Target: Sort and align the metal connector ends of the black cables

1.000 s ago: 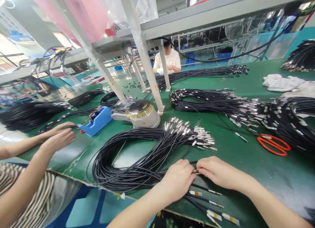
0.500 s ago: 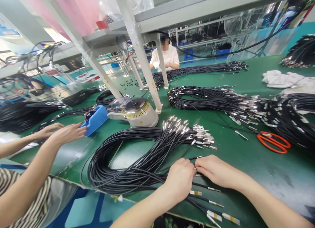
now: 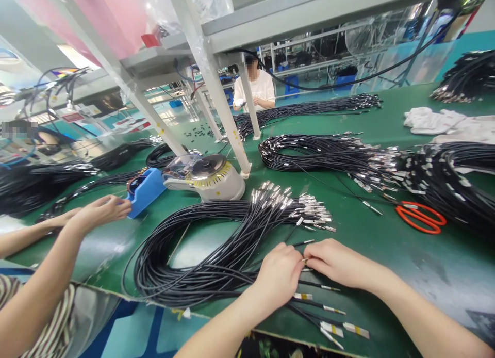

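My left hand [image 3: 279, 276] and my right hand [image 3: 335, 261] meet at the near edge of the green table [image 3: 386, 255]. Both are closed in a pinch on the metal tip of a thin black cable [image 3: 305, 260] between them. Just left of my hands lies a big coil of black cables [image 3: 216, 244], its silver tips fanned out toward the back right. Several cables with pale tape labels [image 3: 332, 327] lie under my wrists at the table's edge.
A co-worker's hands [image 3: 98, 211] on the left reach toward a blue tape dispenser [image 3: 145, 191]. A round white tape machine [image 3: 209, 177] stands behind the coil. Orange scissors [image 3: 421, 216], more cable bundles [image 3: 328, 151] and white cloth [image 3: 436, 121] lie to the right. Another person sits far back.
My hands have stayed pinched together on the cable tip. The co-worker's hands on the left moved up toward the blue dispenser. The camera shifted slightly.
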A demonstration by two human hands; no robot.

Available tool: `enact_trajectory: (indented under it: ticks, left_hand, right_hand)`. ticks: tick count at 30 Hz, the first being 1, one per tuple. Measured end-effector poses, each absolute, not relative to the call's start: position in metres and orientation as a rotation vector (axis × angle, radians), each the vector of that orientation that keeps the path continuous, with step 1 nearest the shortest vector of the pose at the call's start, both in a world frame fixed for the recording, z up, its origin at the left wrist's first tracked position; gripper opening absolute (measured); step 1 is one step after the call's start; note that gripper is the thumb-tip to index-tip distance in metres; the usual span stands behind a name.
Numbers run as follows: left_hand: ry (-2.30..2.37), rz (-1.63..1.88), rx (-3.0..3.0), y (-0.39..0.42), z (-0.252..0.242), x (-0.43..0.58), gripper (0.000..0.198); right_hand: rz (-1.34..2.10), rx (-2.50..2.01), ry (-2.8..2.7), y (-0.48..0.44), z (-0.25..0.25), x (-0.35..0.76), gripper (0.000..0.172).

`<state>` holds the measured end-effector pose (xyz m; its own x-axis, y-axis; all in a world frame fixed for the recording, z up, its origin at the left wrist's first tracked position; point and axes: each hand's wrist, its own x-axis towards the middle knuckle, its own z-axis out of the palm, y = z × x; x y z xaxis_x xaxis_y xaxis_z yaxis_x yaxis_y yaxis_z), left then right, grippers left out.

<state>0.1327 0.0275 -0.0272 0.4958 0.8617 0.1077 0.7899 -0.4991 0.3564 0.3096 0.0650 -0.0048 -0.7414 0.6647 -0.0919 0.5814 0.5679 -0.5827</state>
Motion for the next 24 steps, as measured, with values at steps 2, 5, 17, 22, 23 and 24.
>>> enact_trajectory:
  ticks: [2,5,17,22,23,24]
  left_hand:
    - [1.454,0.51,2.444,0.03,-0.021,0.129,0.025]
    - [1.557,0.71,2.307,0.036,-0.012,0.122,0.022]
    - [1.558,0.728,2.073,0.054,-0.018,0.12,0.021]
    - [1.593,0.63,2.098,0.055,-0.016,0.121,0.017]
    - [1.618,0.64,2.106,0.052,-0.015,0.122,0.015]
    - [1.635,0.665,2.123,0.049,-0.014,0.125,0.018]
  right_hand:
    - [0.984,-1.151,-2.619,0.065,0.003,0.318,0.005]
    - [1.071,-1.308,-2.713,0.061,0.011,0.328,0.018]
    - [0.773,-1.305,-2.857,0.053,0.004,0.329,0.015]
    - [0.809,-1.198,-2.733,0.057,0.013,0.335,0.014]
    - [0.821,-1.183,-2.713,0.057,0.014,0.336,0.014]
    - [0.829,-1.175,-2.691,0.058,0.015,0.336,0.014]
